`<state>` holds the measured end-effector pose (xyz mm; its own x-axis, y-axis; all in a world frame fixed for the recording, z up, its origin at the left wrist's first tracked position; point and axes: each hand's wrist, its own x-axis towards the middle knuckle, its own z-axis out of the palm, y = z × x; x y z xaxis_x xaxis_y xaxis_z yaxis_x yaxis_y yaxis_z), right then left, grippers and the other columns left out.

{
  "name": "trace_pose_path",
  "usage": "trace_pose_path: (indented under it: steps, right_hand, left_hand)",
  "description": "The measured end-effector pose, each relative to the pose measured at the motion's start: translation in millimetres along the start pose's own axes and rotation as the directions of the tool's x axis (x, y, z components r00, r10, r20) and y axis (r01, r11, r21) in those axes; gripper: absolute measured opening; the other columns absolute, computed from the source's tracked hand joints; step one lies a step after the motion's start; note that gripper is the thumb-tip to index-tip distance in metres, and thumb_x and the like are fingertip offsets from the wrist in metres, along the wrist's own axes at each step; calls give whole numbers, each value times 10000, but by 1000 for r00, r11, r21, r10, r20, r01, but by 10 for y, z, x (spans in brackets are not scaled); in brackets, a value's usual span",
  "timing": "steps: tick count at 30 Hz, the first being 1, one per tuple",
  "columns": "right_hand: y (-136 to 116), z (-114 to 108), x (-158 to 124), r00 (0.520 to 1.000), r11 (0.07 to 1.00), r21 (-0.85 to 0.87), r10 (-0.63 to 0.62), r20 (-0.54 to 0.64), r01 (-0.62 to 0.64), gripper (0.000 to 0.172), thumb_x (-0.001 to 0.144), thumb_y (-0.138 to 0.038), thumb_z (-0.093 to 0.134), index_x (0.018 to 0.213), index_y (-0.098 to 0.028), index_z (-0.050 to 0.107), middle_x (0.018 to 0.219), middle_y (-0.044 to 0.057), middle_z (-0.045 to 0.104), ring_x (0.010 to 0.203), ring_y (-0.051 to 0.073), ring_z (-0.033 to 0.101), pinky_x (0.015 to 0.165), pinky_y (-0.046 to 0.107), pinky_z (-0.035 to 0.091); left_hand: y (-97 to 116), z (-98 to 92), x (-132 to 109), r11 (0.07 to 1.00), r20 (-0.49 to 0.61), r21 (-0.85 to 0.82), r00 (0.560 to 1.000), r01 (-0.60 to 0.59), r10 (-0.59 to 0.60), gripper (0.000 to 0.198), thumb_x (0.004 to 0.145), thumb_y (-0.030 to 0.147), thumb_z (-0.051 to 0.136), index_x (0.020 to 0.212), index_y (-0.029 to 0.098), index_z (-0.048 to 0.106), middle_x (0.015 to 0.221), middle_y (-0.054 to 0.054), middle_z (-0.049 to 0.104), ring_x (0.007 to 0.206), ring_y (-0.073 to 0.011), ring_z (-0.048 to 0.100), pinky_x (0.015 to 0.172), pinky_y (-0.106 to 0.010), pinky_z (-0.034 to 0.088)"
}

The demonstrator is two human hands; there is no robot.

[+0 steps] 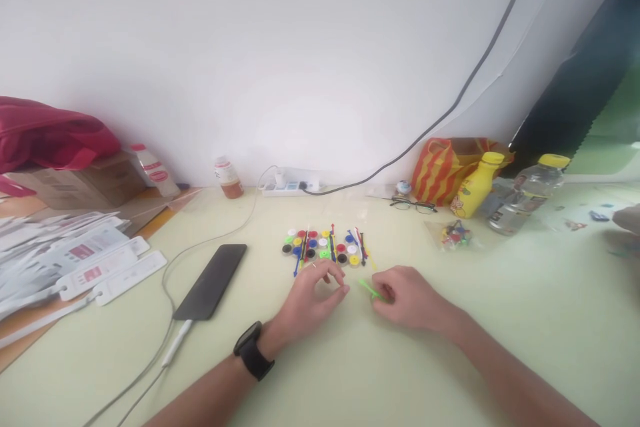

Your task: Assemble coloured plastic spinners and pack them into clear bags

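Observation:
My right hand [407,297] rests on the pale table with its fingers curled round a small green plastic stick [369,289], whose tip pokes out to the left. My left hand [313,297], with a black watch on the wrist, hovers just left of that stick, thumb and fingers pinched together; whether anything is in them I cannot make out. Just beyond both hands lies a cluster of small coloured round caps and thin coloured sticks [327,247], laid out in rows.
A black phone [213,280] on a white cable lies at left, beside a stack of white packets [75,267]. At the back stand a power strip [293,187], glasses [413,205], a striped bag [443,170], a yellow bottle [475,187], a clear bottle [530,197] and a small bag of coloured pieces [455,235].

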<state>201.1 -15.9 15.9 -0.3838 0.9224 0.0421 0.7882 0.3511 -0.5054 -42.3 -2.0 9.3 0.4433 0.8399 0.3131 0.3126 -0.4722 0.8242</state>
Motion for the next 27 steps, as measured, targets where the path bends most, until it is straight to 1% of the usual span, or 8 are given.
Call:
trace_pose_path:
  steps: [2, 6, 10, 14, 17, 21, 24, 27]
  right_hand:
    - [112, -81, 13, 994, 990, -101, 89, -56, -94, 264, 716, -209, 617, 628, -218, 368, 572, -34, 470, 585, 150, 410, 572, 288, 245]
    - [395, -237, 37, 972, 949, -229, 186, -142, -215, 68, 817, -211, 585, 848, -251, 540, 675, -15, 611, 613, 180, 514, 581, 290, 252]
    - [604, -240, 85, 948, 900, -341, 186, -260, -270, 288, 896, -118, 485, 1125, -244, 605, 909, 47, 737, 715, 214, 618, 621, 312, 290]
    - [530, -88, 112, 956, 947, -284, 68, -285, -152, 330, 966, -153, 451, 1245, -229, 610, 1148, 79, 738, 935, 242, 680, 736, 332, 389]
    - [367, 26, 114, 978, 975, -222, -30, -208, -18, 372, 1007, -194, 418, 1334, -232, 590, 1117, 71, 730, 993, 240, 671, 797, 336, 420]
    - [263, 92, 124, 987, 976, -218, -62, -148, 29, 423, 1035, -210, 380, 1421, -231, 550, 1051, 74, 711, 988, 242, 652, 811, 342, 421]
    - [273, 84, 127, 988, 980, -197, -57, -147, 28, 357, 1037, -210, 381, 1317, -230, 601, 1054, 71, 702, 991, 236, 645, 809, 337, 414]
    - [291, 53, 120, 987, 987, -162, -36, -156, 10, 271, 1029, -198, 383, 1150, -231, 624, 1029, 54, 701, 943, 221, 640, 785, 328, 405]
  left_hand:
    - [0, -15, -9, 988, 21, 143, 998, -53, 51, 30, 951, 254, 641, 972, 241, 659, 1020, -65, 683, 1004, -254, 593, 940, -401, 444]
    - [-13, -29, -18, 939, 106, 315, 988, -138, 109, 245, 953, 222, 615, 1191, 267, 651, 1202, -83, 662, 1102, -291, 535, 983, -443, 436]
    - [-27, -22, -23, 894, 201, 399, 971, -205, 133, 433, 964, 229, 605, 1393, 285, 569, 1429, -97, 581, 1196, -322, 481, 1027, -493, 433]
    - [-30, -11, -16, 861, 271, 442, 953, -251, 138, 484, 994, 288, 577, 1475, 300, 528, 1614, -104, 423, 1264, -362, 452, 1070, -562, 394]
    - [-19, -9, 0, 858, 293, 436, 944, -271, 149, 527, 998, 327, 574, 1520, 327, 500, 1631, -114, 405, 1198, -354, 505, 1046, -566, 403]
    - [-4, -9, 15, 875, 305, 409, 942, -260, 138, 553, 994, 335, 578, 1538, 350, 480, 1582, -104, 477, 1138, -340, 526, 1023, -548, 423]
    - [-10, -1, 14, 896, 279, 359, 946, -261, 164, 497, 985, 291, 589, 1479, 321, 545, 1439, -109, 590, 1148, -327, 527, 1027, -506, 442]
    - [-33, 10, 10, 909, 239, 336, 956, -246, 170, 443, 996, 246, 562, 1437, 284, 571, 1355, -123, 599, 1176, -310, 529, 1017, -466, 462]
